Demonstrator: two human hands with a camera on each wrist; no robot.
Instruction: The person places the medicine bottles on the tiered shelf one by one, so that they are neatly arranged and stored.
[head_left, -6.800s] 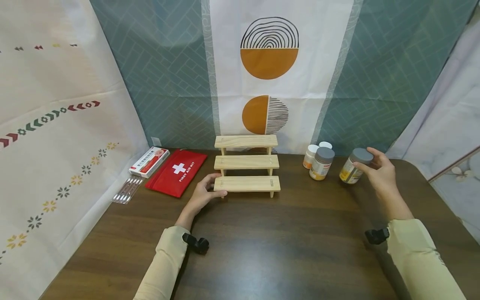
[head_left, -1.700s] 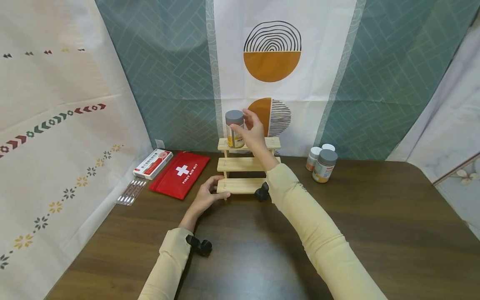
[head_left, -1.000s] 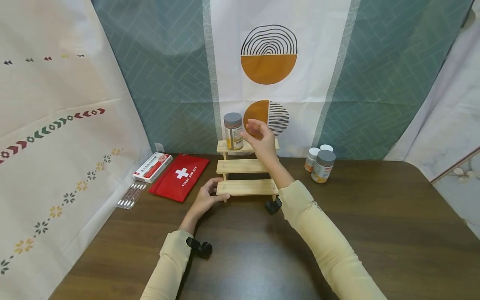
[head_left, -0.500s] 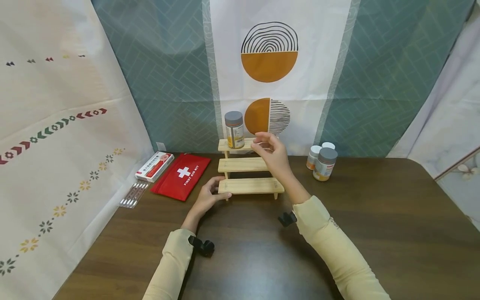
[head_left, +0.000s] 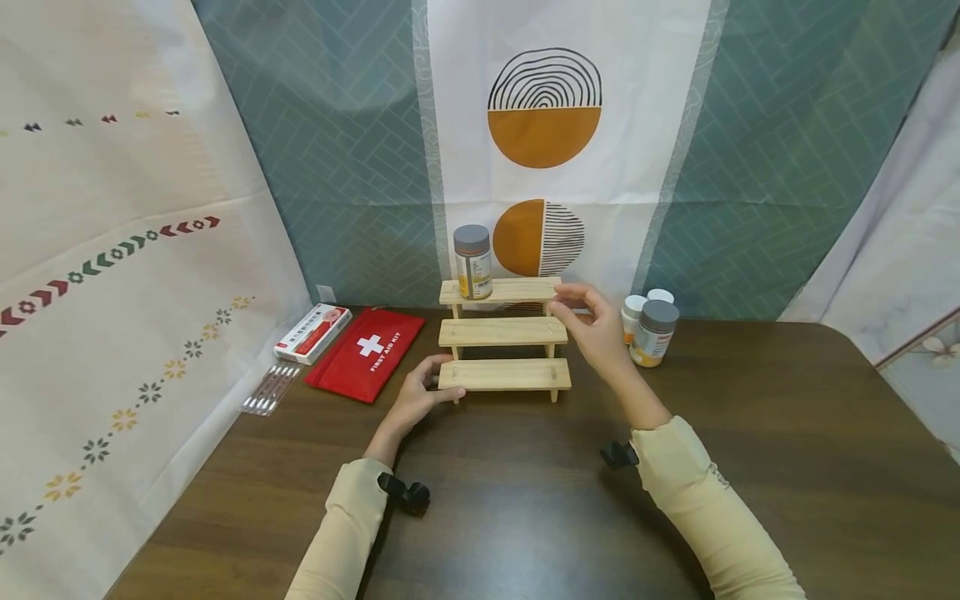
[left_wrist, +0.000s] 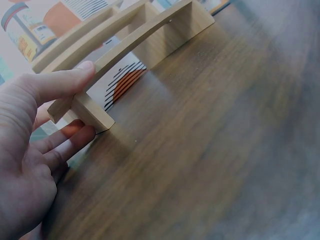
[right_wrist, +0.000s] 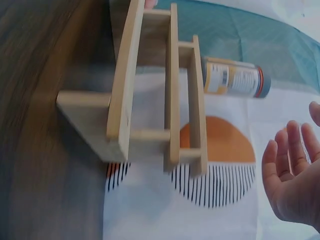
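Observation:
A three-step wooden stand (head_left: 502, 332) stands at the back middle of the table. My left hand (head_left: 415, 398) grips the left end of its lowest step; in the left wrist view the thumb (left_wrist: 75, 80) lies on the board and fingers curl beneath. On the top step, at the left end, a grey-lidded supplement jar (head_left: 474, 262) stands upright. My right hand (head_left: 597, 332) is by the right end of the upper steps, fingers loosely bent and holding nothing. The right wrist view shows that hand (right_wrist: 295, 180) apart from the stand (right_wrist: 172, 90) and the jar (right_wrist: 232, 77).
Right of the stand are another grey-lidded jar (head_left: 654, 333) and two white-capped bottles (head_left: 632, 312), partly hidden. A red first aid pouch (head_left: 366, 354), a white and red medicine box (head_left: 312, 333) and a pack of cotton swabs (head_left: 271, 388) lie at left. Printed cloth hangs behind.
My right hand has carried the jar from the table's right side to the top step, let go of it and drawn back rightward and down. The left hand keeps its grip.

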